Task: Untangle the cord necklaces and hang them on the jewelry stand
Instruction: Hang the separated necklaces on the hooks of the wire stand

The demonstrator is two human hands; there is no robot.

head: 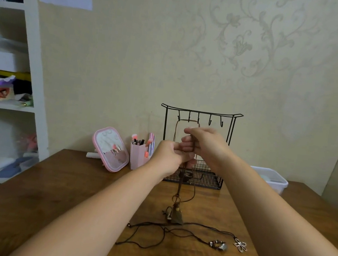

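Note:
A black wire jewelry stand [235, 122] with a row of hooks stands at the back of the wooden table [53, 188]. A brown cord necklace [180, 183] hangs from my two hands down to its pendant cluster [175, 216] on the table. My left hand [171, 157] and my right hand [202, 143] both pinch its cord in front of the stand. One brown cord loop [182, 120] hangs on a hook. Black cord necklaces [161, 233] lie tangled on the table, with a bead pendant [219, 245] and a flower pendant [240, 246].
A pink mirror [110, 148] and a pink holder of brushes [138, 153] stand left of the stand. A clear plastic box [271, 178] sits at the back right. White shelves [32, 51] fill the left side.

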